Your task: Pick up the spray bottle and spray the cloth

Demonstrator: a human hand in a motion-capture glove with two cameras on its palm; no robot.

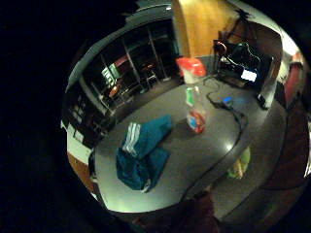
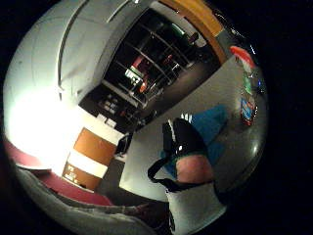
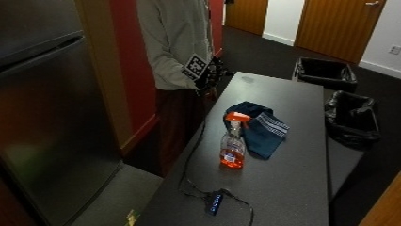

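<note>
Looks like an office break area or lab hallway, not a home: dark carpet, wooden doors (image 3: 338, 26), red wall (image 3: 128, 61), big steel fridge (image 3: 53, 117), two lined bins (image 3: 351, 115) beside a long grey tabletop (image 3: 282, 179), tripod with monitor (image 1: 245, 63) further back.

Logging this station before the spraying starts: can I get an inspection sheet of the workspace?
Surface: dark grey table.
Job's things: spray bottle upright with orange liquid; blue cloth crumpled beside it, whether touching is unclear.
Clutter: small hub near the table's edge.
Hand: gloved right hand at the person's waist, off the table, holding nothing seen; fingers unclear.
Cables: black cable along the table edge to the hub.
Surroundings: two lined bins, wooden doors, refrigerator.
</note>
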